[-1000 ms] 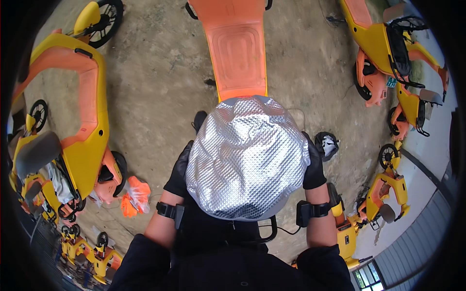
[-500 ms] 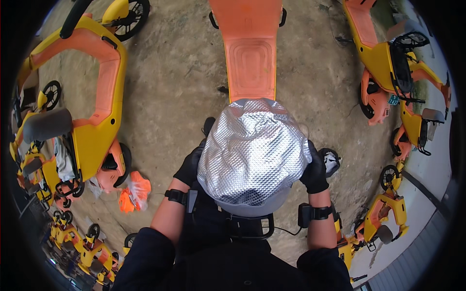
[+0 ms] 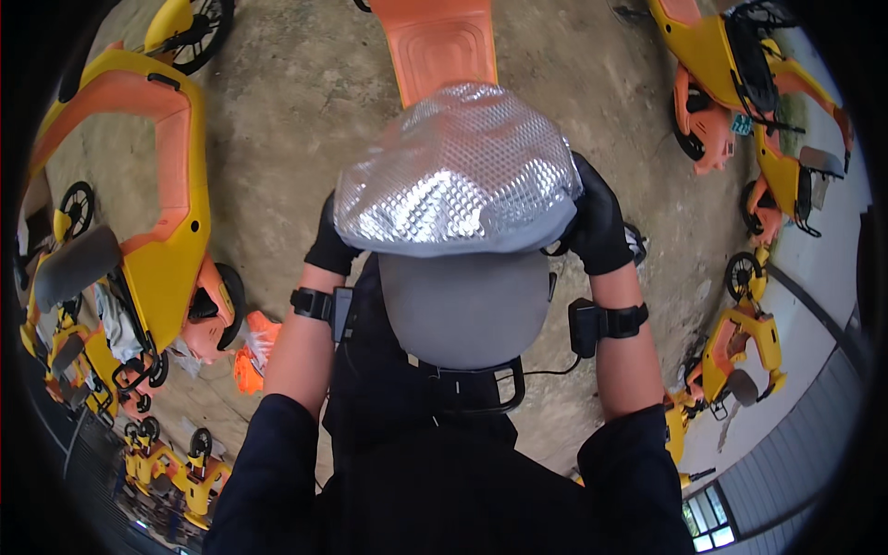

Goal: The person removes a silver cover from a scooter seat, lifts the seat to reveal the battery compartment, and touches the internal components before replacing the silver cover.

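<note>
A silver quilted-foil seat cover [image 3: 458, 176] with a grey edge hangs over the front part of a grey scooter seat [image 3: 467, 310]. The rear of the seat is bare and faces me. My left hand [image 3: 330, 239], in a black glove, grips the cover's left edge; its fingertips are hidden under or behind the foil. On the right edge my right hand [image 3: 599, 217], also gloved in black, is closed on the cover, its fingers partly hidden. Ahead of the cover runs the scooter's orange footboard [image 3: 444, 46].
Yellow and orange scooters stand at the left [image 3: 176, 259] and right [image 3: 717, 69], with several more farther back. Orange plastic bags [image 3: 254, 356] lie on the concrete floor at left. A black rear rail [image 3: 504, 393] juts behind the seat. A white wall borders the right.
Both hands have moved forward and up with the seat cover. Its rear edge has come off the back of the seat, so much more grey seat shows.
</note>
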The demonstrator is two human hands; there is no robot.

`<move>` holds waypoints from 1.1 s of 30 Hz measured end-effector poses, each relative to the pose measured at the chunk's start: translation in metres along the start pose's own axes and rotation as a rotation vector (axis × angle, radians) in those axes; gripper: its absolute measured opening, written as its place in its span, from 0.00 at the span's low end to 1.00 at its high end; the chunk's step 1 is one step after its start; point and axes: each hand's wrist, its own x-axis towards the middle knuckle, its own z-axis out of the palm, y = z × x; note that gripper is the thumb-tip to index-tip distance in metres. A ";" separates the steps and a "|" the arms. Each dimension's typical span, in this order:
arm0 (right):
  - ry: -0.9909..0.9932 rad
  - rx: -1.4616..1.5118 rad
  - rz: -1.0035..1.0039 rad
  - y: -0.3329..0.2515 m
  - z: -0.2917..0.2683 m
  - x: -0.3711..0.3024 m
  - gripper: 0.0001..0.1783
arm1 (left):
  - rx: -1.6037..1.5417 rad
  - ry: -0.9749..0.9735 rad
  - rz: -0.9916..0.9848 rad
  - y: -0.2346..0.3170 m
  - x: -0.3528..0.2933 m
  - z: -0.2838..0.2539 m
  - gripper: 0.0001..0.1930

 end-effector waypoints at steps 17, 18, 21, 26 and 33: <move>-0.067 -0.978 0.135 0.005 -0.036 -0.139 0.30 | 0.678 -0.001 0.048 0.033 -0.146 0.045 0.14; -0.122 -0.817 0.202 0.015 -0.044 -0.153 0.30 | 0.796 0.024 0.004 0.026 -0.167 0.034 0.14; -0.146 -0.828 0.299 0.031 -0.061 -0.180 0.25 | 1.546 -0.282 0.090 0.026 -0.205 0.017 0.12; -0.205 -1.209 -0.223 0.038 -0.022 -0.212 0.17 | 1.678 -0.162 0.266 0.039 -0.224 -0.025 0.17; 0.224 -1.173 -0.414 0.120 -0.086 -0.134 0.32 | -0.067 -0.222 0.203 0.018 -0.251 -0.098 0.26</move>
